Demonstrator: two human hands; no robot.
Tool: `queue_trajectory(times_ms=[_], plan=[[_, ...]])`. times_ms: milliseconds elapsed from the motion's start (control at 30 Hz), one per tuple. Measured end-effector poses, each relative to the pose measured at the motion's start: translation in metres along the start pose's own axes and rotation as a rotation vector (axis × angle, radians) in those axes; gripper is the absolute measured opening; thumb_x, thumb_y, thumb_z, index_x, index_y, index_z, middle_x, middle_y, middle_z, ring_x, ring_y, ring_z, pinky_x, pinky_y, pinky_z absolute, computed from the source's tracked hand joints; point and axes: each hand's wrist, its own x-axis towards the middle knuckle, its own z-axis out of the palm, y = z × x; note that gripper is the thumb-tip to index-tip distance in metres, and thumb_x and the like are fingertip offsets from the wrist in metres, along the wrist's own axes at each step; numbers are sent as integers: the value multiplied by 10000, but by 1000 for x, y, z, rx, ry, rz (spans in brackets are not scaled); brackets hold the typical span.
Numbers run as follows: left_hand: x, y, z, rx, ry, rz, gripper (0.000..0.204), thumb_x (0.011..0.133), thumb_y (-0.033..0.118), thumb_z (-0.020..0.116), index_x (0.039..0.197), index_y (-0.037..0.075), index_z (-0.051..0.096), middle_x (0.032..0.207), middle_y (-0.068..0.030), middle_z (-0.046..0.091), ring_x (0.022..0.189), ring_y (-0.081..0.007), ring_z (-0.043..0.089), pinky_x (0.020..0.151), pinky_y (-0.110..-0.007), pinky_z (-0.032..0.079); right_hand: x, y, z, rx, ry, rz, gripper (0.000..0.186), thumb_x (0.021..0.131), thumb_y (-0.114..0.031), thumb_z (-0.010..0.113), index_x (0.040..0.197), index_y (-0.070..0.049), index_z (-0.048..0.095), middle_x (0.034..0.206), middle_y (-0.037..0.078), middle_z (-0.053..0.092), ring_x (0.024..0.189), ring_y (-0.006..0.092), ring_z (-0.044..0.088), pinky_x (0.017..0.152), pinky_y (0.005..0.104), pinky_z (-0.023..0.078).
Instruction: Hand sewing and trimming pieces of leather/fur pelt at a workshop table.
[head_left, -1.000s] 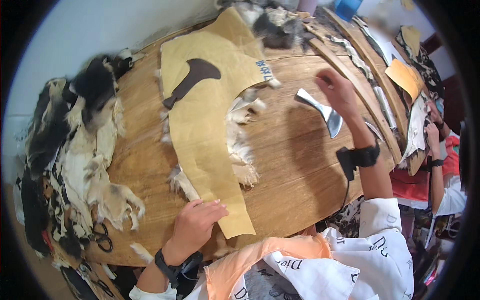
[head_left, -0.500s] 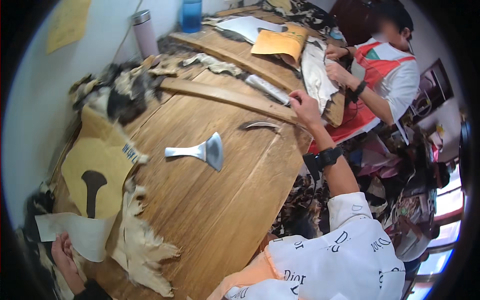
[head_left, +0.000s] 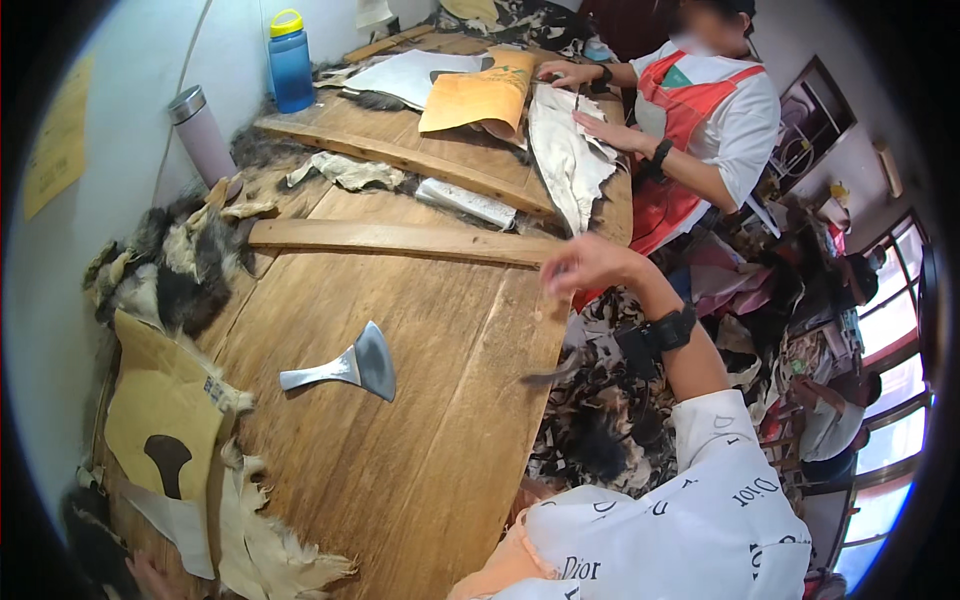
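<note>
My right hand [head_left: 580,265] is raised at the table's front edge, near the nearer wooden batten [head_left: 400,236]; its curled fingers are blurred. Below it, a blurred dark curved piece [head_left: 545,377] lies across or over the edge. A broad-bladed metal tool [head_left: 372,362] lies on bare wood [head_left: 420,440]. At left is a yellow paper pattern [head_left: 150,390] with a dark blade-shaped piece [head_left: 168,460] on it, a white sheet [head_left: 180,530] and a pale hide [head_left: 260,530] beside it. My left hand [head_left: 148,572] barely shows at the lower left, its fingers unclear.
A co-worker [head_left: 725,130] in red apron works on white hide [head_left: 565,140] across the battens, beside orange paper [head_left: 475,95]. A blue bottle [head_left: 290,70], pink flask [head_left: 200,140] and fur pile [head_left: 175,260] line the wall. Scraps [head_left: 610,430] lie below the edge; more people [head_left: 830,420] sit beyond.
The view has swung right toward the co-worker. The curved piece has moved from the table top to its edge under my right hand. My left hand has dropped mostly out of view.
</note>
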Motion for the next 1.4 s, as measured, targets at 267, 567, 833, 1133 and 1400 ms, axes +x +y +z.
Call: queue_trajectory(times_ms=[267,567,833,1133,1400], plan=[[-99,166,104,654,462,347,436,877,191,567,1237,-31,464,1216,-228,489,1040,-322,532,898,-424,421,87,29,22,-364,789,88,173,748,-196,598,821,-71,692,798,146,646,779,318,613,705,386,485],[-140,211,113,424,291,379,396,846,125,617,1197,-27,514,1076,-207,580,906,-296,589,802,-347,479,102,40,26,-675,798,254,153,717,-192,607,717,-54,675,739,169,634,732,334,622,680,424,495],[-182,248,163,19,-137,426,251,886,86,553,1110,-23,585,1030,-128,631,814,-193,583,701,-300,476,-47,0,0,-253,1258,114,156,782,-221,599,790,-77,658,764,168,620,733,345,609,655,418,478],[-299,317,224,-245,-1209,396,394,889,54,539,1274,2,470,798,25,467,632,-69,389,544,-210,317,-102,-182,123,41,911,-742,78,754,-65,565,813,-20,545,827,113,556,785,306,548,653,396,444],[-311,311,208,-218,-1238,1454,230,947,236,503,856,29,548,783,-40,444,656,-145,406,583,-267,350,-115,-268,166,156,890,-991,111,803,-165,621,894,-103,633,914,37,624,789,240,576,702,351,461]])
